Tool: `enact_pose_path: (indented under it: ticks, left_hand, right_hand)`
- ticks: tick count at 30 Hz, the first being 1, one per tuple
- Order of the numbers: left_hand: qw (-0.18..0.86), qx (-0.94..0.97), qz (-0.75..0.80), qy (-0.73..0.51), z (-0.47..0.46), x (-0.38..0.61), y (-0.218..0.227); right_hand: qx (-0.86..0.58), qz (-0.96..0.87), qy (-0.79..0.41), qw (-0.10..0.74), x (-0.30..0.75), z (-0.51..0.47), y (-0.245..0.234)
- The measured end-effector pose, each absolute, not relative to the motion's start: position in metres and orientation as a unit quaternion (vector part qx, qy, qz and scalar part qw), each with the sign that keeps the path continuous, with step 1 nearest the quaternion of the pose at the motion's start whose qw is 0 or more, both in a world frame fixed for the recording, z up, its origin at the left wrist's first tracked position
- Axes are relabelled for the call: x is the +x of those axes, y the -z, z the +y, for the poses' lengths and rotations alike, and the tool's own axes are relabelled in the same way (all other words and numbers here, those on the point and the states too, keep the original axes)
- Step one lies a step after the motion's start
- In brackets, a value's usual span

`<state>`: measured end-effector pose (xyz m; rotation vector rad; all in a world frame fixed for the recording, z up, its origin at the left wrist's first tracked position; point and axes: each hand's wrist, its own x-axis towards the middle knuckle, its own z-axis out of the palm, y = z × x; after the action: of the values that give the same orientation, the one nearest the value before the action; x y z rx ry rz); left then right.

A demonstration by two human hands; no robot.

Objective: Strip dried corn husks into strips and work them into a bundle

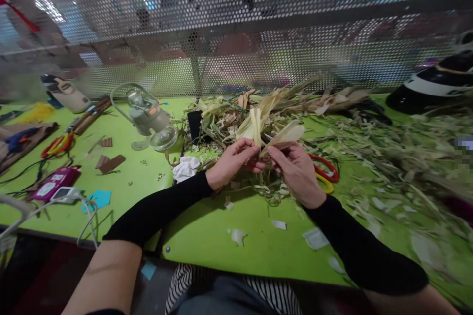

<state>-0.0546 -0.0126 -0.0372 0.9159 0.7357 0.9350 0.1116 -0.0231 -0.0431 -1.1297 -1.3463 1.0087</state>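
Pale husks (255, 125) are pinched by the left hand (233, 161) and right hand (297, 172), mid-frame. Scissors (335, 172) are seen centre-right.

Fingers of left hand (235, 159) and right hand (296, 172) pinch pale husk strips (255, 125), centre, above green surface (218, 251). Dry husk heap (332, 102) lies beyond, far side; shreds (399, 157) spread right. Red and yellow loop handles (335, 171) just beside right hand. Crumpled tissue (185, 168) near black left sleeve (166, 209). Perforated screen (221, 59) along far edge.

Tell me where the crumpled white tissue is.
In the head view, the tissue lies left of centre on the green table, just beyond the black left sleeve.
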Motion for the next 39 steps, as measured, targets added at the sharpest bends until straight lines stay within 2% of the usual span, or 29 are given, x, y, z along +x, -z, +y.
enact_pose_path:
  ticks: [8,15,21,30,39]
  left_hand:
    - [0.711,0.457,0.317,-0.430,-0.0135,-0.0542,0.0411]
    - [0.715,0.439,0.329,-0.433,-0.0128,-0.0550,0.0393]
    - [0.710,0.441,0.352,-0.422,-0.0143,-0.0532,0.0376]
    - [0.731,0.417,0.338,-0.421,-0.0117,-0.0525,0.0414]
    - [0.706,0.457,0.339,-0.423,-0.0109,-0.0532,0.0467]
  right_hand:
    - [-0.476,-0.578,-0.433,0.501,0.1090,-0.0245,0.0370]
    - [-0.480,-0.557,-0.425,0.529,0.1098,-0.0223,0.0419]
    - [-0.483,-0.582,-0.424,0.499,0.1104,-0.0228,0.0387]
    - [-0.487,-0.568,-0.427,0.508,0.1081,-0.0229,0.0404]
    - [-0.481,-0.602,-0.397,0.499,0.1076,-0.0243,0.0392]
